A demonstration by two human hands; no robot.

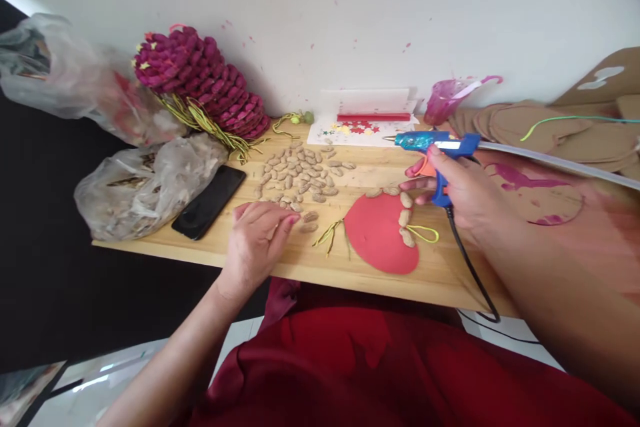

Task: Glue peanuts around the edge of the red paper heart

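Note:
My right hand [457, 187] is wrapped round the handle of a blue glue gun [423, 140], whose tip points left. Below it lies a red heart-shaped piece [380, 233] with several peanuts along its upper and right edges, and yellow-green cords [327, 235] at its left and right. My left hand [260, 237] is over the table's front part, thumb and fingers together, beside a couple of loose peanuts [310, 221]; whatever it pinches is too small to tell. A pile of peanuts [295, 170] sits behind it.
A black phone [209, 202] and plastic bags [150, 183] are at the left, a magenta peanut-covered bundle [200, 80] behind. Star pieces lie on white paper [320, 137] by the wall. A pink cup [443, 100] and cardboard shapes [545, 133] are at the right. The gun's cord [470, 263] hangs down.

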